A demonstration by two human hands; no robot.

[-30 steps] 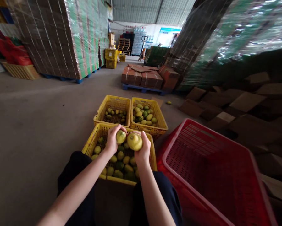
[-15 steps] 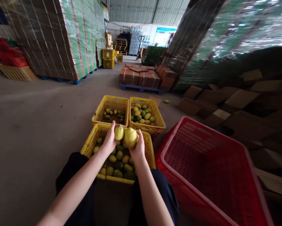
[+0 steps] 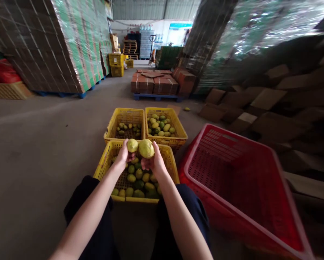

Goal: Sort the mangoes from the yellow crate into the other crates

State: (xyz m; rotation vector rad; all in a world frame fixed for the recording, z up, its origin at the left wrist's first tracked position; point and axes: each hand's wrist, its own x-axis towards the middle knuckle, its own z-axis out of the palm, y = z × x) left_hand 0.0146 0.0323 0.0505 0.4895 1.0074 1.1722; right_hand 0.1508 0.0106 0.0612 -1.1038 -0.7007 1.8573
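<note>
Each hand holds a yellow-green lemon above the nearest yellow crate [image 3: 100,164]. My left hand [image 3: 122,155] is closed around the smaller lemon [image 3: 132,145]. In my right hand [image 3: 156,160] sits a larger lemon [image 3: 146,148], fingers curled beneath it. The two lemons are side by side with a narrow gap. Below them, green and yellow lemons [image 3: 139,174] lie in the near crate, partly hidden by my hands and forearms.
Behind stand a yellow crate [image 3: 107,130] with a few small lemons and another [image 3: 184,135] holding many. A large red crate [image 3: 218,202] is at my right. Flattened cardboard [image 3: 270,97] lies beyond it. Brown cartons [image 3: 153,85] rest on a blue pallet; wrapped stacks [image 3: 75,43] rise at the sides.
Both lemons have tilted in my hands, so their tops face me more. My fingers show more beneath them. The view has shifted slightly.
</note>
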